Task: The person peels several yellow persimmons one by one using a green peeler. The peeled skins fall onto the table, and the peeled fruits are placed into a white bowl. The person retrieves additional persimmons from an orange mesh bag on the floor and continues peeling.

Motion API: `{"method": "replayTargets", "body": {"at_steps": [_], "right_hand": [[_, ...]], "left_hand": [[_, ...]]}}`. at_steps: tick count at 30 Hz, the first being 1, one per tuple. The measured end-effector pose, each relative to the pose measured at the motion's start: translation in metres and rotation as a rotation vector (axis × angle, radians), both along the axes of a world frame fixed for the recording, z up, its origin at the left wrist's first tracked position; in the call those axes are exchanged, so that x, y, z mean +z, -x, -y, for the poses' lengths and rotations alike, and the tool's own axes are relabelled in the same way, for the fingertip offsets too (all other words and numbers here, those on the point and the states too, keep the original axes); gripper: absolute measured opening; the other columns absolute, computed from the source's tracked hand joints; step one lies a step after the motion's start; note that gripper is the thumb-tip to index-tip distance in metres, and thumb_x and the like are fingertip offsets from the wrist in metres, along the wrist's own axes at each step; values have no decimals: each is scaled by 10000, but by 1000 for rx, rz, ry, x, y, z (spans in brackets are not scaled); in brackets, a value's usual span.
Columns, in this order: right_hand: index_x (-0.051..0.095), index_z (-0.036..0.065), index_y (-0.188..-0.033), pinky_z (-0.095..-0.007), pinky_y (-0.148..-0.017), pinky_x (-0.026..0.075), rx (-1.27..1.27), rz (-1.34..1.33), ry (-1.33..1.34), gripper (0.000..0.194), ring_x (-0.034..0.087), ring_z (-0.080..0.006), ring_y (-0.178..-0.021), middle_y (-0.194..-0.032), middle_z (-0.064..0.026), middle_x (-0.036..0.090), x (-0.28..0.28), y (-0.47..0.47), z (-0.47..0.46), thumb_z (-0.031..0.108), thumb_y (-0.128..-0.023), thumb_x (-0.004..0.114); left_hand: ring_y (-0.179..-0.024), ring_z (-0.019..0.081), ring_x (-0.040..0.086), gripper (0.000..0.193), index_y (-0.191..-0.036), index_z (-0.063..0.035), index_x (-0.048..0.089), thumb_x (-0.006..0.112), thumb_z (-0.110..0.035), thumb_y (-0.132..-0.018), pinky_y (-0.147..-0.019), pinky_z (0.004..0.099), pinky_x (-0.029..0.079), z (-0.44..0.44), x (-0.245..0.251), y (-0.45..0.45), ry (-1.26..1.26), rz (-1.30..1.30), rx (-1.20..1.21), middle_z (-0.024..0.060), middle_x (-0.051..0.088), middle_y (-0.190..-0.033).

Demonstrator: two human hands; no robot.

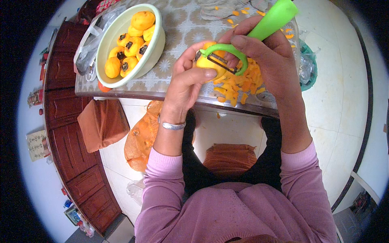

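Note:
My left hand (190,73) holds an orange-yellow persimmon (204,63) above the table's front edge, thumb across its near side. In my right hand (267,57) is a peeler (273,19) with a thick green handle. Its metal blade, set in a curved green frame, lies over the fruit; whether it touches the flesh I cannot tell. Below both hands, a heap of orange peel strips (243,80) is spread on the tabletop. To the left stands a pale plastic basin (152,60) with several peeled persimmons (133,45), some showing dark calyxes.
The table (179,30) has a patterned cover. Grey cloth gloves (215,9) and plastic bags (100,33) lie on it. An orange mesh sack (141,142) and a cloth-covered stool (104,124) stand left on the floor. A green bin (308,66) is at the right.

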State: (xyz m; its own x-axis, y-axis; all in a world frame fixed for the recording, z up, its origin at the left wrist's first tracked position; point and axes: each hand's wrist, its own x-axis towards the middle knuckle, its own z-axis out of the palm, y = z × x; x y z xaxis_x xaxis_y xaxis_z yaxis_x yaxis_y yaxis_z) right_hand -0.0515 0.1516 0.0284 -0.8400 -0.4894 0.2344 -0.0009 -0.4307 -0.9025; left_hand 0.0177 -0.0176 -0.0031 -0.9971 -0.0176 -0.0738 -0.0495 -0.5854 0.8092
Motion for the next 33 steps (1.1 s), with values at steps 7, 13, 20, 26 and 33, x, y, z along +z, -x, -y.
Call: {"method": "replayTargets", "body": {"at_steps": [7, 13, 20, 26, 33], "right_hand": [[579, 18, -975, -259, -662, 507, -88, 49, -78, 130, 605, -149, -704, -903, -108, 654, -8, 14, -10, 122, -899, 561], [587, 22, -986, -240, -697, 514, -279, -17, -276, 170, 628, -141, -764, -920, -101, 661, -18, 29, -12, 158, -886, 600], [579, 21, -992, -258, -718, 510, -224, 27, -164, 143, 621, -138, -769, -946, -115, 664, -15, 21, -9, 127, -896, 582], [570, 15, -986, -264, -704, 504, -73, -76, 6, 104, 604, -139, -722, -957, -125, 658, -6, 3, 3, 77, -910, 537], [573, 10, -987, -258, -702, 504, -78, -89, -75, 117, 605, -133, -721, -931, -111, 657, -7, 10, -4, 96, -911, 547]], "left_hand": [[-997, 187, 605, 599, -1237, 33, 495, 639, 43, -655, -901, 309, 478, -3, -1, 0, 91, -8, 8, 104, 612, -1096], [-1046, 191, 587, 602, -1222, 43, 500, 654, -7, -642, -954, 319, 449, -8, 5, -6, 83, -94, -14, 125, 582, -1153], [-1075, 267, 583, 570, -1225, 73, 448, 634, -32, -697, -1008, 396, 430, -1, 2, 1, -189, 2, 63, 167, 581, -1125], [-1074, 259, 582, 525, -1221, 77, 455, 606, -17, -727, -1002, 387, 431, -1, -6, 3, -200, -17, 38, 166, 584, -1136], [-1086, 277, 572, 590, -1230, 94, 448, 632, -80, -696, -1003, 390, 428, -4, -4, 2, -196, 0, -17, 183, 581, -1142]]}}
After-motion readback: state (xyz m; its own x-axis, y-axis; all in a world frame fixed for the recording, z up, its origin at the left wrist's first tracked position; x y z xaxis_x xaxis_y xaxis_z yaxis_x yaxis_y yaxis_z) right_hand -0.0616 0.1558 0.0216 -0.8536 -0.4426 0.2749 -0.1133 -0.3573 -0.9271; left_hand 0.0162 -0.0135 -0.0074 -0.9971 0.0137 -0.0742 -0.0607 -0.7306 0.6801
